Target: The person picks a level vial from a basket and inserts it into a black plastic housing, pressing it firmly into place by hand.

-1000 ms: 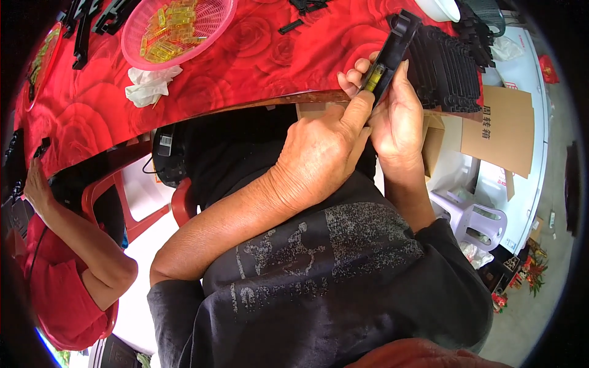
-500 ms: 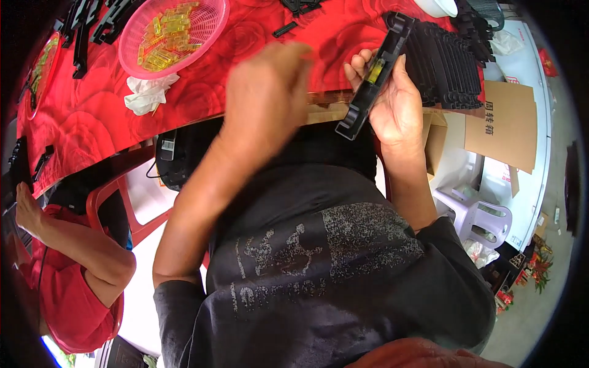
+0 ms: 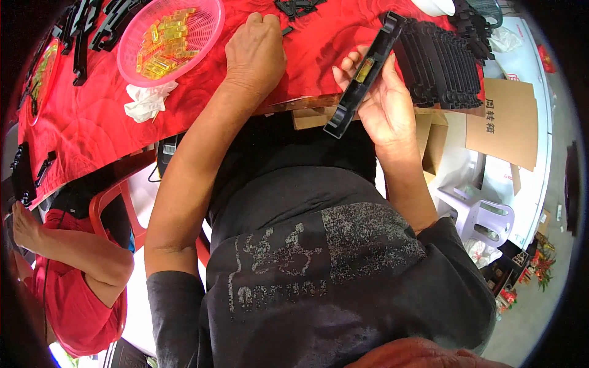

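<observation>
My right hand [image 3: 388, 101] holds a black plastic spirit level body [image 3: 348, 103] tilted over the table's near edge, its top end pointing away from me. A yellow vial [image 3: 365, 70] sits in the middle opening of that body. My left hand [image 3: 254, 56] is closed above the red tablecloth, its fingers curled away from view; whatever they hold is hidden. Just beyond it lie small black plastic pieces [image 3: 299, 7]. To its left stands a pink mesh basket [image 3: 215, 38] with several loose yellow vials [image 3: 161, 64] in it.
Black level bodies [image 3: 438, 67] lie in a row right of my right hand. A crumpled tissue [image 3: 148, 101] lies by the basket, and a white bowl [image 3: 434, 6] stands at the far edge. Another person's arm [image 3: 80, 251] is at the left. A cardboard box [image 3: 502, 122] and lilac stool [image 3: 481, 218] are at the right.
My left hand has moved left and farther away, toward the small black pieces. My right hand has shifted slightly left with the level body.
</observation>
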